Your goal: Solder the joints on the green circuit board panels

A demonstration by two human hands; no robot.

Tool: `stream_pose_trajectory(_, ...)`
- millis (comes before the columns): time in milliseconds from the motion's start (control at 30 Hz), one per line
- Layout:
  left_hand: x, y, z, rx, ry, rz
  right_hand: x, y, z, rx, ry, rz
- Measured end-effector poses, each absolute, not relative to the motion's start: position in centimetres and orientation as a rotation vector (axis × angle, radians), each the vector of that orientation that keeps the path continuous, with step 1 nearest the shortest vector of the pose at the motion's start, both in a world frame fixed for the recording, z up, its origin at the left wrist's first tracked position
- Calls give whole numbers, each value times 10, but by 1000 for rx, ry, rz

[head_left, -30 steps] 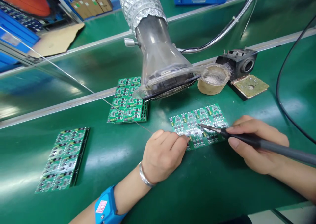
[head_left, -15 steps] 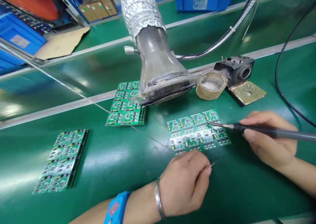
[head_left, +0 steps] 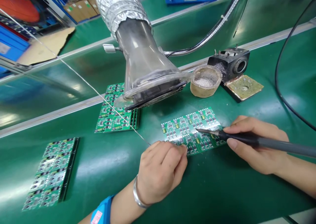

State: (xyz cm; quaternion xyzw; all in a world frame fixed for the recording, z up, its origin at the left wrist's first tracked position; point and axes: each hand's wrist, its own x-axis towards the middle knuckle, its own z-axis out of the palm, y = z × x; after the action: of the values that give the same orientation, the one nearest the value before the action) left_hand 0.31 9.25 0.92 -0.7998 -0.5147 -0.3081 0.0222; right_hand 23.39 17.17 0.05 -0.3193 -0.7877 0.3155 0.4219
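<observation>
In the head view, my left hand (head_left: 161,173) is closed in a pinch on a thin solder wire (head_left: 82,78), which runs in from the upper left. A short end of wire sticks out by the thumb, over the near edge of a green circuit board panel (head_left: 182,126). My right hand (head_left: 261,151) grips a soldering iron (head_left: 240,138) like a pen. Its tip points left, over the middle of the panel; whether it touches cannot be seen. The left hand covers the panel's near left corner.
A clear fume hood (head_left: 148,69) on a foil duct (head_left: 123,10) hangs above the bench. Under it lies a stack of panels (head_left: 111,113); another stack (head_left: 50,174) is at left. Behind the work are a round container (head_left: 203,90), an iron stand (head_left: 230,64) and a sponge (head_left: 244,87).
My left hand has moved left and up to the panel's near edge with the solder wire. The iron's tip has shifted left across the panel. The whole view has shifted somewhat.
</observation>
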Motion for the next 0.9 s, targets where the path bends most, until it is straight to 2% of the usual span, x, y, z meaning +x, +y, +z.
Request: stream_pose_trajectory(900,9,105,3,-2465,-1531,-942,231,170,3,-757,-1908,777)
